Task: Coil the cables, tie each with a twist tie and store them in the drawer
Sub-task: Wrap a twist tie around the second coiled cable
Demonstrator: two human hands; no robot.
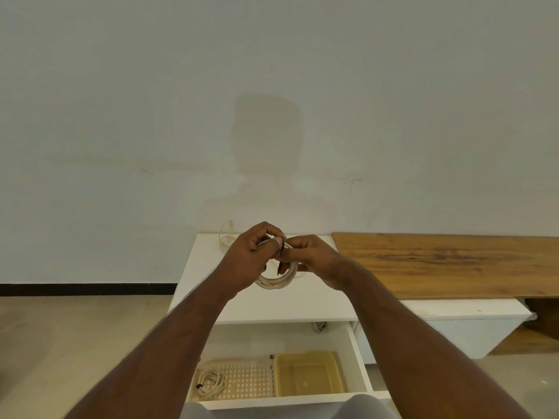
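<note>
I hold a coiled cream cable (276, 282) in the air above the white cabinet top (266, 303). My left hand (252, 257) grips the top of the coil, thumb pressed on it. My right hand (305, 257) pinches a thin dark twist tie (282, 247) at the same spot. Another thin cream cable (225, 237) lies loose at the back left of the cabinet top. Below, the drawer (358, 358) stands open. A coiled, tied cable (211, 381) lies in a perforated beige tray (251, 381) inside it.
A yellow translucent bin (308, 375) sits to the right of the tray in the drawer. A wooden board (453, 264) rests on a low white unit (472, 325) to the right. The wall runs behind, and the floor lies to the left.
</note>
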